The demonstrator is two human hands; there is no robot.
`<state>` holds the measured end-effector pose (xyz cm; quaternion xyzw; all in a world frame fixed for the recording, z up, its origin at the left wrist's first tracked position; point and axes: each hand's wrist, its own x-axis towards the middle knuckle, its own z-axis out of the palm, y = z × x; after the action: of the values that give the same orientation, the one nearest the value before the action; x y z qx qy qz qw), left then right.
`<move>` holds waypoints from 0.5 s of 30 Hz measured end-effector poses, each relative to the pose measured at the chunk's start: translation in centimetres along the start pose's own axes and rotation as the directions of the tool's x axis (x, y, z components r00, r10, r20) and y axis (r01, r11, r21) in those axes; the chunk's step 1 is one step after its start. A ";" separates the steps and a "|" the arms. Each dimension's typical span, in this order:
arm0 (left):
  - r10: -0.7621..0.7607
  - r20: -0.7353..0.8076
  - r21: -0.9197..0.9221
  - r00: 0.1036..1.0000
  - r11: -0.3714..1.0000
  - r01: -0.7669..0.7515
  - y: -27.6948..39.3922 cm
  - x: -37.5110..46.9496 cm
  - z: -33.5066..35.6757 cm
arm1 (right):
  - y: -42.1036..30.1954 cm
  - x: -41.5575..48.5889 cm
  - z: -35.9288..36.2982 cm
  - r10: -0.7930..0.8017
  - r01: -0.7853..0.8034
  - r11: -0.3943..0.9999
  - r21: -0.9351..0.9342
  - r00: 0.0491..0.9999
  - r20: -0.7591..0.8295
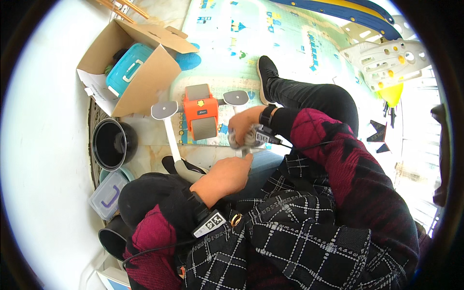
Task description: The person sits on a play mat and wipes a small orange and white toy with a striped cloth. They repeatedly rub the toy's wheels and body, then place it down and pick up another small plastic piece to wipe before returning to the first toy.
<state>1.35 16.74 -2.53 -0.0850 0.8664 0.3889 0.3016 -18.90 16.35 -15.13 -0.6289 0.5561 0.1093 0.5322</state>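
Note:
An orange and grey stepper exerciser (200,112) stands before me on the play mat's near edge. Grey oval pads on white tubes flank it, and the left tube (172,140) runs down to a grey curved end by my leg. My left hand (224,179) is over the near part of the frame, its fingers toward the middle; whether it grips anything is hidden. My right hand (243,125) bends over a blurred grey, clear-looking object (250,139) beside the right pad, fingers closed around it. What this object is cannot be told.
At the left stand a cardboard box (143,87) with a teal lidded case (129,69), a black bucket (110,144) and a clear box with a purple handle (108,195). A plastic slide (344,12) and a white perforated panel (388,63) are at the upper right.

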 end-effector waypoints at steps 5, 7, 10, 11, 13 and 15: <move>-0.007 -0.111 -0.062 0.994 0.998 0.000 -0.3 0.3 -0.6 | 4.0 -0.7 -7.1 0.335 -0.128 0.919 0.373 0.751 -0.569; 0.021 -0.147 -0.108 0.989 0.993 -0.037 -0.3 0.5 -0.6 | 4.5 -0.3 -7.4 0.430 -0.255 0.902 0.349 0.614 -0.661; 0.035 -0.170 -0.145 0.985 0.988 -0.060 -0.3 0.8 -0.4 | 4.4 0.7 -5.5 0.477 -0.458 0.854 0.244 0.504 -0.720; 0.029 -0.164 -0.158 0.986 0.986 -0.055 -0.4 0.9 -0.4 | 4.4 1.2 -5.0 0.466 -0.449 0.860 0.242 0.498 -0.731; 0.030 -0.101 -0.115 0.994 0.993 -0.042 -0.5 0.9 -0.3 | 4.5 2.0 -4.5 0.482 -0.454 0.856 0.247 0.528 -0.699; 0.036 -0.061 -0.080 0.997 0.996 -0.041 -0.6 0.8 -0.4 | 5.0 2.4 -4.6 0.534 -0.460 0.837 0.298 0.563 -0.631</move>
<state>0.79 16.10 -3.22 -0.0919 0.8600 0.4267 0.2644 -24.26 12.26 -17.73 -0.4129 0.8719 -0.0160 0.2628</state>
